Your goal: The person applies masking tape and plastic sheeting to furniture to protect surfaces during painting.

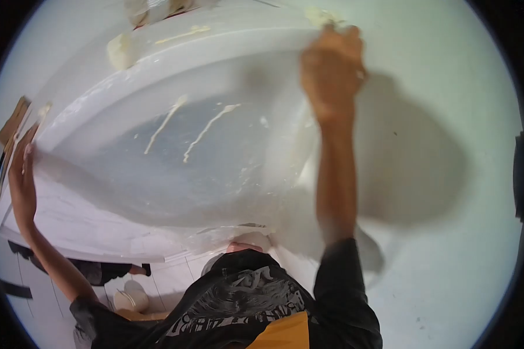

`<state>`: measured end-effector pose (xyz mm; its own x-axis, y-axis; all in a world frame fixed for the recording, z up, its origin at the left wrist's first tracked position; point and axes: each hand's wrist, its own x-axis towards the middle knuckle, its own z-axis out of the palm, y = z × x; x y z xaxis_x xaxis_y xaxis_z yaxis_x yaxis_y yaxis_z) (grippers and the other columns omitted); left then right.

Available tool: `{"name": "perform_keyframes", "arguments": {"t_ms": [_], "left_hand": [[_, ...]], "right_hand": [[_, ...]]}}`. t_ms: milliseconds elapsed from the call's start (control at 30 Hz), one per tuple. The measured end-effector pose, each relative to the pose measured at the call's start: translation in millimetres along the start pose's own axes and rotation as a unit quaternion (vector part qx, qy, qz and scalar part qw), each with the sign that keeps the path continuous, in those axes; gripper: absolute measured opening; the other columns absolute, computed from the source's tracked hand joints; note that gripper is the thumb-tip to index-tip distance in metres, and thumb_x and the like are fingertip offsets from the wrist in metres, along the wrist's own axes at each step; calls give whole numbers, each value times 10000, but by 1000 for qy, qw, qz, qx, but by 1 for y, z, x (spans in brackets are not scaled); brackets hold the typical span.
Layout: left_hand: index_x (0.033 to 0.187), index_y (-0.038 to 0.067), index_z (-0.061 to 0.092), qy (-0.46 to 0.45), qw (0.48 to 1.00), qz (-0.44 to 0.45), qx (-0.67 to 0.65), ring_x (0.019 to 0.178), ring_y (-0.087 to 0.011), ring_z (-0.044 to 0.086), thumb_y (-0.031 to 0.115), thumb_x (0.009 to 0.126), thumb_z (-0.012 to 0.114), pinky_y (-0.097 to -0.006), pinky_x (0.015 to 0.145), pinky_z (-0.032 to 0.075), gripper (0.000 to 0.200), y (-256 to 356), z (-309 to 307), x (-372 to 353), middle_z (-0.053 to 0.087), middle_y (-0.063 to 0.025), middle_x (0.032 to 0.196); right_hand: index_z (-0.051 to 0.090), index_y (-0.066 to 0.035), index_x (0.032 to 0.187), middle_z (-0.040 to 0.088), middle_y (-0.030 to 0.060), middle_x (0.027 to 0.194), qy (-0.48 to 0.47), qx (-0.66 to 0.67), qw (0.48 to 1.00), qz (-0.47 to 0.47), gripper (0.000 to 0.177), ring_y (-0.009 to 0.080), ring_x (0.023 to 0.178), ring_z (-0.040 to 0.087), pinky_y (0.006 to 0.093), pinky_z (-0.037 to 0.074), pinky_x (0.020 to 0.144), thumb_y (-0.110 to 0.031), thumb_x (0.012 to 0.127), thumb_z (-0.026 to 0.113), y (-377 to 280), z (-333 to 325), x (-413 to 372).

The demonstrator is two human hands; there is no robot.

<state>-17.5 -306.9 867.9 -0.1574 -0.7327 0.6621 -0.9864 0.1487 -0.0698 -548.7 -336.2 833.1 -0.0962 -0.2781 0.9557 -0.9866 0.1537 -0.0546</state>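
A glossy white tub-shaped basin [209, 180] fills the middle of the view, with thin cream-coloured streaks [206, 135] on its inner surface. At its upper right end is my right hand [333, 64], fingers curled together against the white surface. A pale yellow lump [322, 15] shows just beyond those fingers; I cannot tell whether it is in their grip. My left hand [23, 160] lies along the basin's left edge, fingers stretched out and nothing in them. Past the far rim sits a pale yellow smear [120, 51], with a longer cream streak [183, 35] beside it.
A wrapped bundle [157, 10] stands behind the far rim. Brown cardboard [11, 122] leans at the left edge. Below, on the tiled floor [174, 279], are a pale round container [131, 298] and part of another person [99, 272]. A white wall [436, 262] rises at right.
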Motion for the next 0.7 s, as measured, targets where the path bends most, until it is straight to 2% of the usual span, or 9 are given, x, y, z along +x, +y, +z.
{"name": "perform_keyframes", "arguments": {"t_ms": [33, 133, 267, 300, 367, 433, 567, 667, 700], "left_hand": [[1363, 155, 497, -14, 998, 6, -61, 1335, -220, 390, 372, 1018, 339, -421, 1133, 278, 438, -9, 2, 2, 505, -75, 1373], [1326, 145, 545, 13, 1000, 1, 18, 1284, -220, 456, 420, 1005, 373, -401, 1099, 318, 457, -28, 5, 9, 546, -81, 1335], [1342, 148, 527, -40, 997, 39, -46, 1303, -201, 436, 391, 1009, 359, -387, 1119, 291, 445, -46, -2, 19, 524, -68, 1357], [1353, 142, 514, -53, 993, 46, -95, 1311, -200, 426, 390, 1010, 355, -395, 1122, 286, 452, -64, 1, 21, 522, -67, 1360], [1368, 150, 495, -83, 990, 32, -111, 1326, -206, 408, 404, 1007, 356, -422, 1125, 283, 463, -82, 4, 28, 508, -66, 1374], [1378, 174, 487, -98, 993, 14, -58, 1324, -229, 410, 457, 986, 381, -441, 1112, 303, 494, -89, 6, 37, 485, -80, 1393], [1316, 56, 533, -130, 991, -40, 8, 1185, -217, 528, 278, 1007, 425, -365, 1014, 408, 396, -89, 0, 53, 554, -123, 1309], [1289, 45, 561, -121, 989, -83, -15, 1076, -272, 575, 355, 968, 490, -385, 973, 410, 451, -158, 14, 71, 610, -170, 1191], [1260, 13, 570, -107, 992, -64, -36, 1028, -273, 581, 314, 965, 500, -384, 943, 422, 427, -154, 16, 73, 623, -173, 1142]], "right_hand": [[598, 120, 954, 514, 237, 957, 9, 34, 998, 43, 274, 354, 921, 498, 393, 488, 602, -69, 755, 592, -10, -3, 0], [517, 202, 1050, 450, 293, 1064, -19, 122, 975, 187, 456, 390, 1047, 429, 443, 445, 841, -181, 813, 585, -39, -10, 3], [462, 200, 1188, 391, 328, 1227, 13, 136, 967, 213, 602, 414, 1135, 403, 468, 377, 949, -296, 861, 558, -56, -1, -5], [399, 73, 1300, 500, 289, 1167, 32, 109, 958, 265, 532, 375, 1108, 487, 452, 425, 934, -247, 904, 556, -62, 16, -5], [337, -54, 1411, 609, 250, 1107, 52, 67, 942, 325, 533, 335, 1081, 570, 437, 472, 920, -197, 946, 555, -61, 28, -9], [413, 168, 1290, 325, 336, 1351, 74, 117, 965, 221, 685, 431, 1248, 336, 503, 328, 1000, -380, 892, 513, -58, 23, -17], [420, 121, 1321, 266, 319, 1426, 41, 163, 960, 225, 681, 438, 1318, 273, 536, 278, 1039, -415, 905, 477, -51, 24, -21], [422, 105, 1330, 279, 321, 1424, 41, 167, 956, 237, 686, 438, 1337, 253, 544, 254, 1061, -429, 903, 479, -56, 27, -16], [453, 114, 1294, 330, 333, 1379, 56, 148, 959, 237, 623, 476, 1295, 296, 564, 263, 1053, -367, 900, 484, -58, 26, -11]]}}
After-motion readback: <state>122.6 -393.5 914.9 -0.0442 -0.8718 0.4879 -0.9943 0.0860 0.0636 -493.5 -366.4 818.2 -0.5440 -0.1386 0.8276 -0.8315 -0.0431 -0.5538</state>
